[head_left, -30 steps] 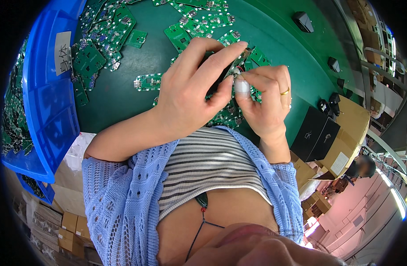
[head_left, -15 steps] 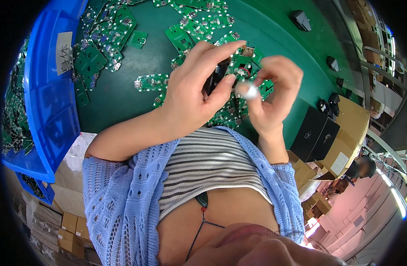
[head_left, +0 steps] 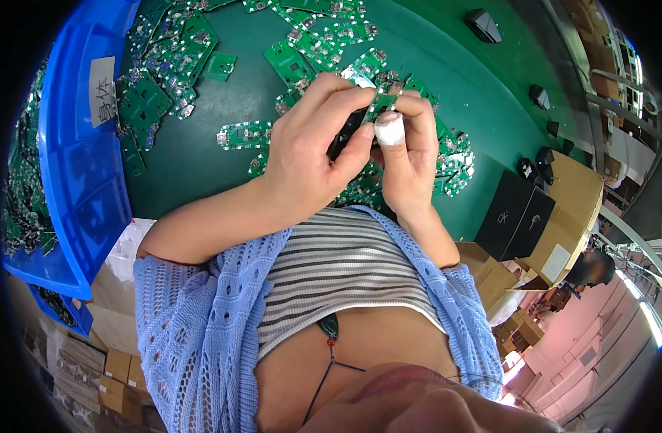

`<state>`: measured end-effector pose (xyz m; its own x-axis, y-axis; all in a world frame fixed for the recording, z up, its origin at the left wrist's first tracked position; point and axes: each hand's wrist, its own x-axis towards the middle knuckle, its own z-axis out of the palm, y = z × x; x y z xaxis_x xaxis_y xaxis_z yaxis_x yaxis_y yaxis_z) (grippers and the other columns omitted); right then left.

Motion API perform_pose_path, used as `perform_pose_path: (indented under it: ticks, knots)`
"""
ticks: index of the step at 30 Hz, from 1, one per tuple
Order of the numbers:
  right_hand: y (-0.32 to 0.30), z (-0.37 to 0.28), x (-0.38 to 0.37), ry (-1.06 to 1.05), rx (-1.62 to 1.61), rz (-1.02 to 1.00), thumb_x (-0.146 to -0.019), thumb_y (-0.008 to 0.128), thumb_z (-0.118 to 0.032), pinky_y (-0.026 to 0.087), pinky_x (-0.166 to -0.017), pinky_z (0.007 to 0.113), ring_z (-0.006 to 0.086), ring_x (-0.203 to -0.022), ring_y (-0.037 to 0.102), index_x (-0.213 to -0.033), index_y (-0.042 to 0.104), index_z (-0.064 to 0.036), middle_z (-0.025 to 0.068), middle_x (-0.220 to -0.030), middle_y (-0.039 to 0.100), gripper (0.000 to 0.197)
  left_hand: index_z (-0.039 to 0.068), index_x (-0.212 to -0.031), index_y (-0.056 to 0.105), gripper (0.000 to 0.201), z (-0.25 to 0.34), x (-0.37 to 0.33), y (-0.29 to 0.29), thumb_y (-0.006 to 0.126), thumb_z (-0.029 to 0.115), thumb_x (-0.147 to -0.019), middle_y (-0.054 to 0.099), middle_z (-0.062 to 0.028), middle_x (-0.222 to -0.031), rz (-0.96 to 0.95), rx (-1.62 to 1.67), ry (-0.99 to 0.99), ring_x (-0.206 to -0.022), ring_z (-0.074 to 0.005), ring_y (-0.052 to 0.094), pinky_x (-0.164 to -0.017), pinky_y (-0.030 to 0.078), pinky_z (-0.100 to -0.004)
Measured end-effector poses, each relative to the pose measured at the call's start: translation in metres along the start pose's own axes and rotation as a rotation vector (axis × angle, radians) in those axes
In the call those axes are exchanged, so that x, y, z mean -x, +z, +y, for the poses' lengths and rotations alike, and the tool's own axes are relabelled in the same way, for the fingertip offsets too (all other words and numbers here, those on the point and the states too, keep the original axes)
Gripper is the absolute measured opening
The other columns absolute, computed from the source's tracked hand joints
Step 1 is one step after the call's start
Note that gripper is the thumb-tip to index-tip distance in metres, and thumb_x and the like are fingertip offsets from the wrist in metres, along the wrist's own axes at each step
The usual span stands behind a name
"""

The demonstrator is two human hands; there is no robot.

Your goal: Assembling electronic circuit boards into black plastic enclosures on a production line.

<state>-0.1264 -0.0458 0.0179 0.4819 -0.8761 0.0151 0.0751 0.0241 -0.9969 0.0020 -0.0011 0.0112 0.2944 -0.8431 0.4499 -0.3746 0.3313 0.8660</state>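
My left hand (head_left: 298, 141) is closed around a dark, glossy part (head_left: 343, 137), most of which its fingers hide. Against the far end of that part is a small green circuit board (head_left: 381, 106), pinched between the thumb and fingers of my right hand (head_left: 410, 155). White tape is wrapped around my right thumb. Both hands meet over the table, fingertips close together. Beneath and around them lie many loose green circuit boards (head_left: 288, 63), and one long board (head_left: 244, 135) lies to the left of my left hand.
A blue plastic bin (head_left: 64, 151) filled with boards stands at the left edge. More boards (head_left: 147, 97) are heaped beside it on the green table (head_left: 223, 94). Small black devices (head_left: 482, 26) sit along the far right. A black box (head_left: 515, 216) and an open cardboard carton (head_left: 565, 216) stand at right.
My right hand has moved left, from apart with a raised, curled grip to meeting my left hand at the small board. My left hand has barely shifted.
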Motion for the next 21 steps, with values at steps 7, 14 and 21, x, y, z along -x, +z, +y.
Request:
perform_pose_path:
  ticks: [7, 14, 21]
  knots:
    - [-0.006, 0.015, -0.012, 0.021, 0.038, 0.004, -0.085, 0.06, -0.014, 0.043, -0.071, 0.024, 0.0108, -0.085, 0.047, -0.106, 0.05, -0.0023, 0.0057, -0.101, 0.044, 0.026, 0.001, -0.103, 0.056, 0.028, -0.009, -0.001, 0.001, 0.061, 0.003, -0.076, 0.053, -0.0116, -0.094, -0.016, -0.003, -0.056, -0.074, -0.0245, 0.058, -0.059, 0.048, -0.0327]
    - [-0.007, 0.005, -0.017, -0.321, 0.464, 0.209, -0.078, 0.065, -0.01, 0.044, -0.062, 0.021, 0.0105, -0.078, 0.049, -0.107, 0.057, -0.0059, 0.0071, -0.099, 0.046, 0.03, 0.001, -0.12, 0.048, 0.033, -0.01, -0.003, 0.003, 0.054, 0.011, -0.089, 0.049, -0.0092, -0.105, 0.011, 0.621, -0.47, -0.093, -0.0141, 0.051, -0.074, 0.046, -0.0274]
    - [-0.01, 0.007, -0.009, -0.22, 0.327, 0.202, -0.069, 0.059, 0.01, 0.047, -0.069, 0.023, 0.0151, -0.091, 0.049, -0.105, 0.052, -0.0058, 0.0083, -0.108, 0.042, 0.04, 0.005, -0.121, 0.051, 0.039, -0.006, -0.005, 0.002, 0.054, 0.006, -0.082, 0.048, -0.0145, -0.118, -0.175, 0.137, 0.019, -0.11, -0.0292, 0.046, -0.092, 0.038, -0.0348]
